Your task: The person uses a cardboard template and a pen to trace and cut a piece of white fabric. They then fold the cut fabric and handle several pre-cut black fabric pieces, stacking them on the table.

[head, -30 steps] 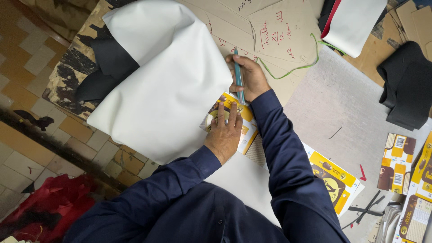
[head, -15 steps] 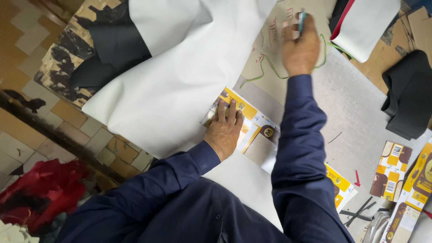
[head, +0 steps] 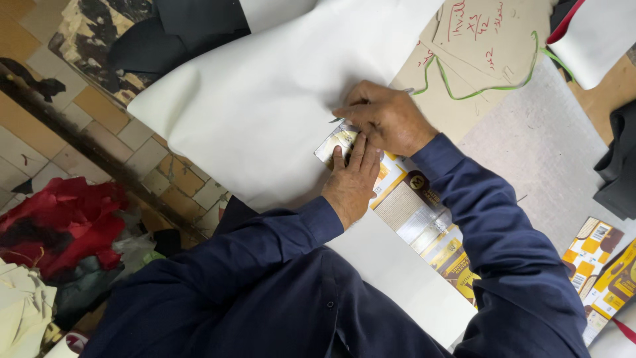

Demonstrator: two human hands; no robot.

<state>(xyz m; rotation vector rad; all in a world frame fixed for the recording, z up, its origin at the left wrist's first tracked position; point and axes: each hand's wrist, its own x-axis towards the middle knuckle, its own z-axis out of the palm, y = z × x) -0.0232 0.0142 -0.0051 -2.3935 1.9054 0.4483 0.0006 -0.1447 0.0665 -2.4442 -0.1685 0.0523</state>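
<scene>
Pressing left hand [head: 351, 182] flat on printed card strip [head: 414, 212], long axis diagonal, right hand [head: 387, 119] beside.

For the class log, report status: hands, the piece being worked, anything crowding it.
Left hand flat on printed yellow-and-white card template. Right hand in closed grip at its top edge, pen barely visible. White sheet material underneath; green cord lies close by.
</scene>
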